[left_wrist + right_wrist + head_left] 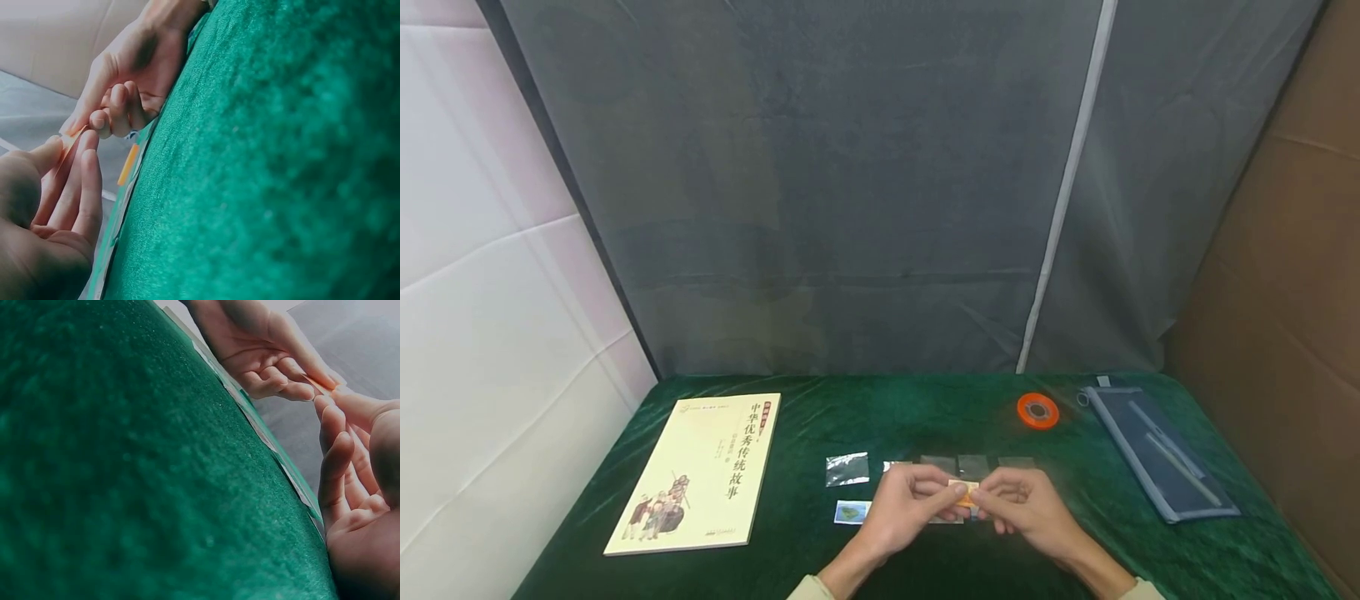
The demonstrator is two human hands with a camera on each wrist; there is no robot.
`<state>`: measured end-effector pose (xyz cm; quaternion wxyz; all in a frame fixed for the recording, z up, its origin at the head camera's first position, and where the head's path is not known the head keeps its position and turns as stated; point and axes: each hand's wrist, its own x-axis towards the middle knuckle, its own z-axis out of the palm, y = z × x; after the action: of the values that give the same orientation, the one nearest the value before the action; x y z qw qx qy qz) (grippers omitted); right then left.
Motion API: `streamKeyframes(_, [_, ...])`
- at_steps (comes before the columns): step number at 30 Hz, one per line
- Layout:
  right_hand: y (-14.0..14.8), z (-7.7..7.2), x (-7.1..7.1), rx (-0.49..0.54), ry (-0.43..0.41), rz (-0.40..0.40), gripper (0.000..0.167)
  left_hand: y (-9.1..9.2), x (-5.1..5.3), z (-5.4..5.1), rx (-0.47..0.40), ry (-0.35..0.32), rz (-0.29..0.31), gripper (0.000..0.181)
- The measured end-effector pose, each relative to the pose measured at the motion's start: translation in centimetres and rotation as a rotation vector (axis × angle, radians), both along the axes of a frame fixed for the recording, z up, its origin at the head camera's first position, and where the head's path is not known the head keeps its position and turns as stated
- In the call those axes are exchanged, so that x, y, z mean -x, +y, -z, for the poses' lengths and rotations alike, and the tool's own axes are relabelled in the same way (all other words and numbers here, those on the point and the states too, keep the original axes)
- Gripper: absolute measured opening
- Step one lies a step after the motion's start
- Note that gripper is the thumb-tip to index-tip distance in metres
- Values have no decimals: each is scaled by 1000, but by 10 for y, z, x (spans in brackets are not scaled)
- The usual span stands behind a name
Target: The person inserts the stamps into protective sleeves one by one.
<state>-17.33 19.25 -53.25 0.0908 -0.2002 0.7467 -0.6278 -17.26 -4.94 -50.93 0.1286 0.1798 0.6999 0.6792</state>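
Observation:
A small orange and white piece (964,492) is held between the two hands above the green cloth. My left hand (907,507) pinches its left side with thumb and fingers, and my right hand (1032,510) pinches its right side. The left wrist view shows the thin orange piece (67,145) between the left hand (53,212) and the right hand (134,75). In the right wrist view, its edge (320,385) shows where the fingertips meet. Behind and below the hands lie small clear bags (847,469) and a card with a blue and green picture (852,512), partly hidden.
A cream book (700,475) lies at the left on the green cloth (805,575). An orange ring-shaped roll (1038,411) is at the back right. A blue-grey zip pouch (1161,454) with long thin items inside lies at the right. Grey fabric (850,183) hangs behind.

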Motion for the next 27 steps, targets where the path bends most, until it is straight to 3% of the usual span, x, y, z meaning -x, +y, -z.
streamKeyframes(22, [0, 2, 1, 35, 31, -25, 10, 4, -1, 1, 16, 43, -10, 20])
streamKeyframes(27, [-1, 0, 1, 15, -1, 3, 11, 4, -2, 1, 25, 48, -14, 20])
